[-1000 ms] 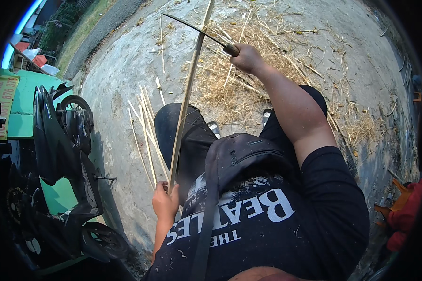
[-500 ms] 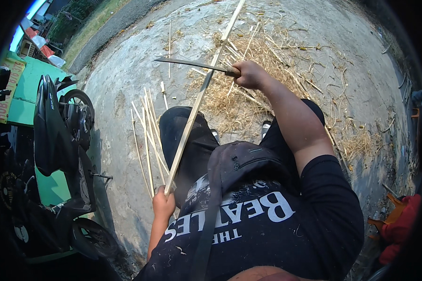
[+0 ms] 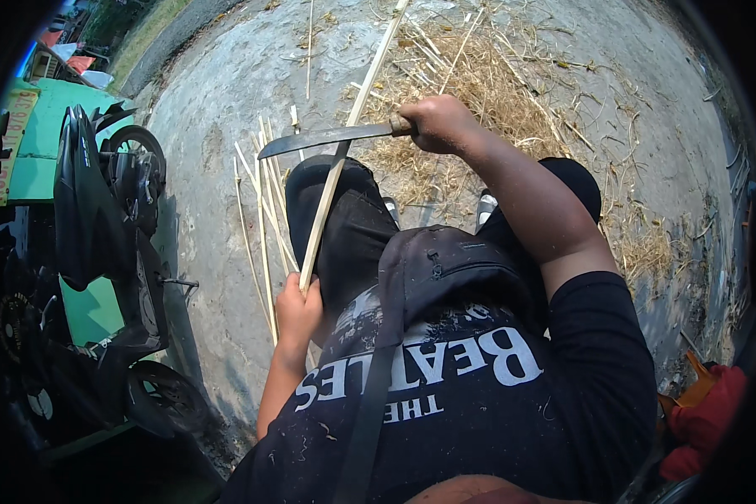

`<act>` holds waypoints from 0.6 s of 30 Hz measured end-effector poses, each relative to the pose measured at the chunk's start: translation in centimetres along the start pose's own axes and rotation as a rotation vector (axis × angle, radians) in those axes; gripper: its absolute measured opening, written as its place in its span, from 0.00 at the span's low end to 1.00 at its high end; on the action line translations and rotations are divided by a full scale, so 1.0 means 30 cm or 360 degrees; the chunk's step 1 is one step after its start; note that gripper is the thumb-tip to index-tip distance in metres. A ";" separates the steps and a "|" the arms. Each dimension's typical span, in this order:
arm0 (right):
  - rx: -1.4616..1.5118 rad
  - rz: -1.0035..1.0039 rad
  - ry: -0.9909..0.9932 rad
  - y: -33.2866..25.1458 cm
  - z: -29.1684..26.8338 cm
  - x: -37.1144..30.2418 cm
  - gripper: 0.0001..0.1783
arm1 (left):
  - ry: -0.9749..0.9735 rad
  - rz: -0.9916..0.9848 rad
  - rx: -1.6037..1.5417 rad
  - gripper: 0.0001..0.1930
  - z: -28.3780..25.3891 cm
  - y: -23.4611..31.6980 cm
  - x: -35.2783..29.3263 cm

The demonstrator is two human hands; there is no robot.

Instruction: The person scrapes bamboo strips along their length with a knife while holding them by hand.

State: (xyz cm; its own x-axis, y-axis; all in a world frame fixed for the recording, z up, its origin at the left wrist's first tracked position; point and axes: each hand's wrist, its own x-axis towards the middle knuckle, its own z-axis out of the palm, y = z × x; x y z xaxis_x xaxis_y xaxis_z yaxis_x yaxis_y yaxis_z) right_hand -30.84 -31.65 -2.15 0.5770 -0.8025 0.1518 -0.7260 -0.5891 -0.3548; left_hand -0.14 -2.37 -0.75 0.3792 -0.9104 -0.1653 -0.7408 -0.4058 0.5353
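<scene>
My left hand (image 3: 299, 306) is closed around the near end of a long, pale strip of split bamboo (image 3: 331, 182). The strip slants up and away over my left thigh, and its far end runs out at the top of the view. My right hand (image 3: 442, 123) grips the wooden handle of a machete (image 3: 328, 135). Its broad blade points left and lies across the strip, near my left knee. More thin bamboo strips (image 3: 265, 220) lie on the ground left of that knee.
A heap of curly shavings (image 3: 479, 92) spreads over the concrete ground (image 3: 206, 151) ahead of my feet. At the left a black motorcycle (image 3: 109, 218) is parked by a green panel (image 3: 55, 160). A red cloth (image 3: 714, 412) shows at the right edge.
The machete has come nearer to me along the strip, its blade turning flatter to view. My left hand has shifted slightly farther away with the strip's near end.
</scene>
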 end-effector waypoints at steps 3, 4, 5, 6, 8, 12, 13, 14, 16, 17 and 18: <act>0.0002 0.0116 -0.0053 0.024 0.033 0.006 0.05 | -0.0008 0.0026 0.0095 0.12 -0.025 0.032 0.006; -0.0010 0.0042 -0.0013 0.016 0.026 0.007 0.04 | -0.0022 0.0016 0.0168 0.13 -0.034 0.039 0.004; -0.0023 -0.0032 0.0027 0.005 0.025 0.006 0.04 | -0.0027 0.0006 0.0169 0.13 -0.026 0.026 0.003; -0.0006 -0.0171 0.0113 -0.017 0.032 0.005 0.04 | 0.0010 0.0069 0.0181 0.14 -0.017 0.005 -0.001; -0.0009 -0.0292 0.0193 -0.066 0.045 0.011 0.05 | 0.0045 0.0116 0.0199 0.15 -0.011 -0.016 0.000; 0.0046 -0.0076 0.0085 -0.005 0.098 0.018 0.03 | 0.0058 0.0160 0.0160 0.16 0.016 -0.006 0.010; 0.0039 -0.0086 0.0090 -0.010 0.095 0.022 0.03 | 0.0092 0.0180 0.0195 0.17 0.016 -0.008 0.013; 0.0020 -0.0100 0.0086 -0.012 0.092 0.023 0.04 | 0.0102 0.0181 0.0189 0.17 0.012 -0.012 0.013; -0.0005 -0.0182 0.0123 -0.030 0.077 0.011 0.05 | 0.0074 0.0221 0.0121 0.18 0.004 -0.029 0.004; -0.0007 -0.0182 0.0125 -0.039 0.070 0.008 0.05 | 0.0075 0.0223 0.0121 0.18 0.004 -0.034 -0.001; -0.0062 -0.0366 0.0193 -0.057 0.060 0.007 0.04 | 0.0067 0.0270 0.0107 0.20 0.003 -0.040 -0.006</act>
State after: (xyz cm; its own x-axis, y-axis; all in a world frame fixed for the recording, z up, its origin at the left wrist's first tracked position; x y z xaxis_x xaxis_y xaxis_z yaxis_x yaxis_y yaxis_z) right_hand -28.80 -30.63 -3.18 0.6814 -0.6510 0.3345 -0.5961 -0.7588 -0.2624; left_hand 0.64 -1.74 -1.43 0.2677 -0.9626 -0.0420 -0.8308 -0.2527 0.4959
